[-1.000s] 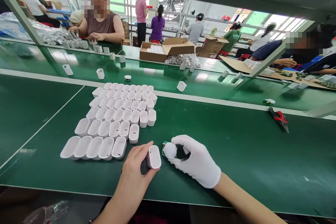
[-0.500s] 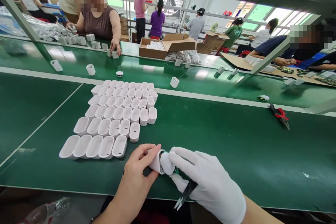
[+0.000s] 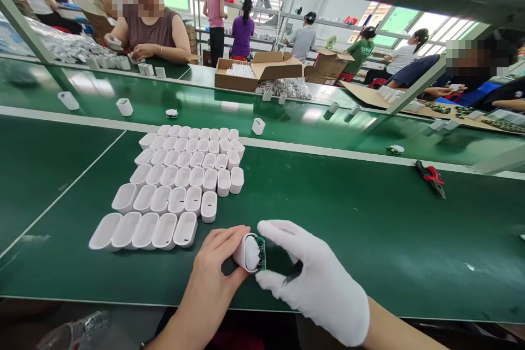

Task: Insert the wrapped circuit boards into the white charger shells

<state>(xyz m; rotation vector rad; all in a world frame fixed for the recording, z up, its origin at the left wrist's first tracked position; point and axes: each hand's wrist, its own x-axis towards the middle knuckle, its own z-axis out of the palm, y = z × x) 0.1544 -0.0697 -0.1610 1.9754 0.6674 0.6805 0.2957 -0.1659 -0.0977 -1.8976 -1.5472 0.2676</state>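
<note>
Green worktop point(image 3: 369, 240) stretches between right hand point(image 3: 318, 279) and white edging point(image 3: 328, 152).

White-gloved right hand point(image 3: 318, 281), black tool point(image 3: 294, 273), white casing point(image 3: 240, 256), green circuit board point(image 3: 263, 254), dark green bench point(image 3: 361, 235), white stripe point(image 3: 348, 153), red-and-black pliers point(image 3: 431, 176)

Rows of cases point(image 3: 182, 178) stand on the surface point(image 3: 348, 213) to your left, the pliers point(image 3: 431, 176) to your right. Nearer you, a circuit board point(image 3: 262, 254) sits partly in another case point(image 3: 239, 257).
</note>
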